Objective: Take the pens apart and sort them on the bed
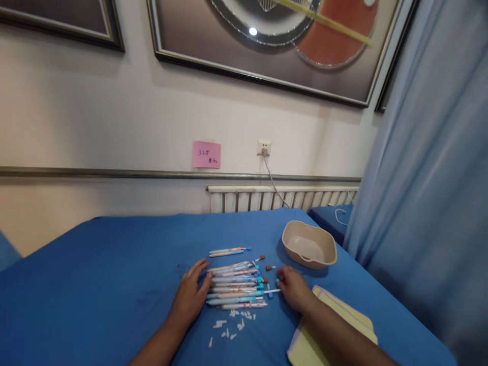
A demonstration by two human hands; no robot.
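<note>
Many slim pens [234, 287] lie side by side in a row on the blue-covered bed, with pastel barrels and teal, blue and brown ends pointing right. My left hand [191, 290] rests at their left ends, fingers apart, thumb and fingertips against the barrels. At the right ends, my right hand [293, 287] has its fingers pinched together, with a small teal pen part [278, 280] showing at the tips. One pen has a thin white stem [272, 291] sticking out toward this hand. Loose brown-topped pieces [270, 268] and a blue piece [270, 295] lie between the pens and my right hand.
Small white tips [238, 325] are scattered nearer me. Two pens [229, 252] lie apart behind the row. A beige basin [308, 244] stands at back right, and a yellow folded pad [328, 335] lies under my right forearm. A blue curtain [423, 152] hangs at right.
</note>
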